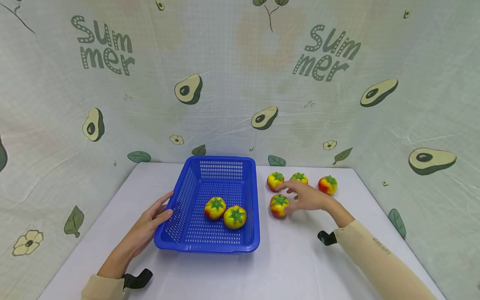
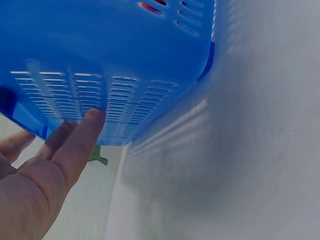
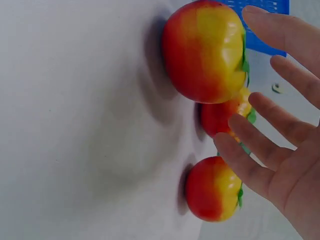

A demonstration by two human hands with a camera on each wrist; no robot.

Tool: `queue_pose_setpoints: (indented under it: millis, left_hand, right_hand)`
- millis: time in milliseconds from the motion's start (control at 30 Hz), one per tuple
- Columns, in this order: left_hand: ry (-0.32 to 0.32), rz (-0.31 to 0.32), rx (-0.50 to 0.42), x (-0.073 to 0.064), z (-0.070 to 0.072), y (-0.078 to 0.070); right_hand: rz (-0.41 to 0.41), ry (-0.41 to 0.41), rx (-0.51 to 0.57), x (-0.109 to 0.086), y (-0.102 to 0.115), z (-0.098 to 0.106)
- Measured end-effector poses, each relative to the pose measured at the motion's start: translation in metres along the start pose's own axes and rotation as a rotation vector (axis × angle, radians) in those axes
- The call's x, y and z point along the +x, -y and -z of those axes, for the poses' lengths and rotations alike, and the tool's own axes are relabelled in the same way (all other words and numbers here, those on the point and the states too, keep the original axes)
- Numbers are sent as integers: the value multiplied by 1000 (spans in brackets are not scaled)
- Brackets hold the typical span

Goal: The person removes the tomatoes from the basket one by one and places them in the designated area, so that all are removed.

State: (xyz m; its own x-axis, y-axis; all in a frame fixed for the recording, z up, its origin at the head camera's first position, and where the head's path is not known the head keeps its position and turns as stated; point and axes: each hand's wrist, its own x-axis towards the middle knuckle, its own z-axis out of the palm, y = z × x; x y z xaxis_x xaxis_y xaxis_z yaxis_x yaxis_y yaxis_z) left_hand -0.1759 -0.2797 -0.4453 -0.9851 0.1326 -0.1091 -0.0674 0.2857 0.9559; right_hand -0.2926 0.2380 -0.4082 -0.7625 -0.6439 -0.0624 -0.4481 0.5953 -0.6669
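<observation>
Pale cloth printed with avocados, leaves, flowers and green "Summer" lettering hangs behind and on both sides of the white table point(image 1: 300, 258). On it sits a blue basket point(image 1: 206, 247), with two yellow-and-red fruits in it: the left fruit point(image 1: 215, 208) and, just beside it and a little nearer to me, the right fruit point(image 1: 235, 217). Both show their green leafy tops.

My left hand point(image 1: 142, 229) is at the basket's left side, its fingers extended towards the slotted outer wall beneath the rim; I don't have them wrapped around anything.

My right hand point(image 1: 305, 197) is unclenched and holds nothing, the fingers spread and slightly bent over the table to the right of the basket. Its thumb is by the front fruit point(image 1: 278, 205), though I cannot tell whether they touch. My fingertips overlap the back-left fruit point(image 1: 275, 181) from above, and my hand partly hides the back-middle fruit point(image 1: 299, 178). Off to the right, the far-right fruit point(image 1: 328, 184) stands apart, near my wrist. Cream sleeves point(image 1: 378, 258) cover my forearms, and a black device point(image 1: 138, 279) shows at each cuff.
</observation>
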Motion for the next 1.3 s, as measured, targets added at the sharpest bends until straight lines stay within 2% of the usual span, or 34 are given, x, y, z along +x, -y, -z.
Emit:
queue_pose_setpoints:
  millis: [233,433,733,933,1167,1300]
  left_hand:
    - [1,2,0,0,0,-1]
    - [1,-2,-2,0,1,0]
    - [5,-6,-7,0,1,0]
    - [9,-6,-9,0,1,0]
    - [18,-9,-24,0,1,0]
    - [18,-6,-26,0,2,1]
  right_hand:
    - [31,-26,-59,4,15,14]
    - [76,-47,-140,15,38,27]
    - [136,-12,-173,36,78,40]
    - [173,23,-209,50,99,37]
    - [153,115,-218,66,116,21]
    - [205,169,-267,75,123,13]
